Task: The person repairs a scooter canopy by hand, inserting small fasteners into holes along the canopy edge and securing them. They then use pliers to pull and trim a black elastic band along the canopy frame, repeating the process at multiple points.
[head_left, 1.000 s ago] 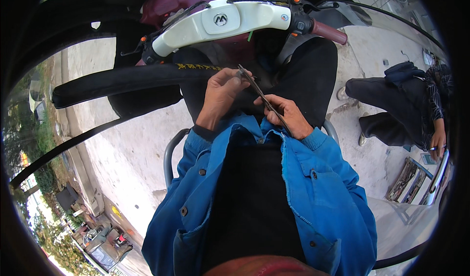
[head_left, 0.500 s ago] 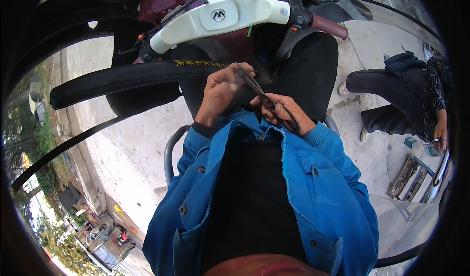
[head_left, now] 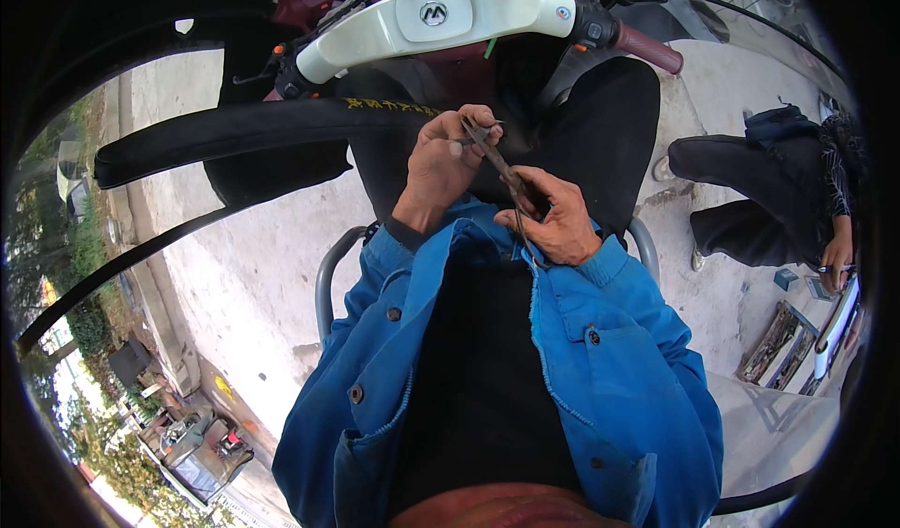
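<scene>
My right hand (head_left: 561, 221) is closed round the handles of a pair of dark, worn metal scissors (head_left: 507, 174), held in front of my lap. Their blades slant up and left to my left hand (head_left: 440, 158). The left fingers are pinched together at the blade tips, with a thin, small piece (head_left: 497, 122) showing at the fingertips; its kind is too small to make out. Behind the left hand, a long black padded bar (head_left: 225, 134) with yellow lettering stretches off to the left. Both blue jacket sleeves reach to my wrists.
A white handlebar cover (head_left: 356, 41) with a maroon right grip (head_left: 649, 48) spans the front. At right stands another person in dark trousers (head_left: 731, 167), a hand (head_left: 837, 258) holding a pen-like object. A slatted wooden piece (head_left: 778, 341) lies near them. Curved grey rails flank my seat.
The scissors have turned a little more upright, and my right hand's fingers have shifted on the handles. The handlebar and both hands appear slightly farther right in the picture.
</scene>
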Available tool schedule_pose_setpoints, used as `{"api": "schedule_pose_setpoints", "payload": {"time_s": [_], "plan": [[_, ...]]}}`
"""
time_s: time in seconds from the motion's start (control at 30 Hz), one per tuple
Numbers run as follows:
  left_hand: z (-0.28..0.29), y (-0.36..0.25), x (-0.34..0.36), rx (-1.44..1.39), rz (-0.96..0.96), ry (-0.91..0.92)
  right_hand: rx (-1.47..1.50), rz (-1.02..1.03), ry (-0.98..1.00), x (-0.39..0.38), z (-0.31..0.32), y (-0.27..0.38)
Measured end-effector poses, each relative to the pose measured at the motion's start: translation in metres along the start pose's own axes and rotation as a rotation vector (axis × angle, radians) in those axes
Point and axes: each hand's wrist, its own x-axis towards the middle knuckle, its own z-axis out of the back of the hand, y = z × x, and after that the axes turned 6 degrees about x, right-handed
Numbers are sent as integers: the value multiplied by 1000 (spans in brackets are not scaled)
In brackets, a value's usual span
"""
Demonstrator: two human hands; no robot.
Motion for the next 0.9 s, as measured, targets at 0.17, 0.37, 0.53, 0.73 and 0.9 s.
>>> {"api": "schedule_pose_setpoints", "payload": {"time_s": [0.17, 0.37, 0.53, 0.73, 0.9], "plan": [[-14, 3, -1, -166, 53, -12, -116, 170, -53, 1, 3, -2], [-36, -5, 0, -255, 81, -5, 42, 94, 50, 0, 8, -1], [-49, -9, 0, -179, 77, -29, 5, 159, 26, 0, 8, 2], [-52, -19, 1, 54, 28, 27, 36, 205, 65, -1, 8, 5], [-60, -23, -2, 231, -25, -111, 251, 60, 87, -4, 5, 7]]}}
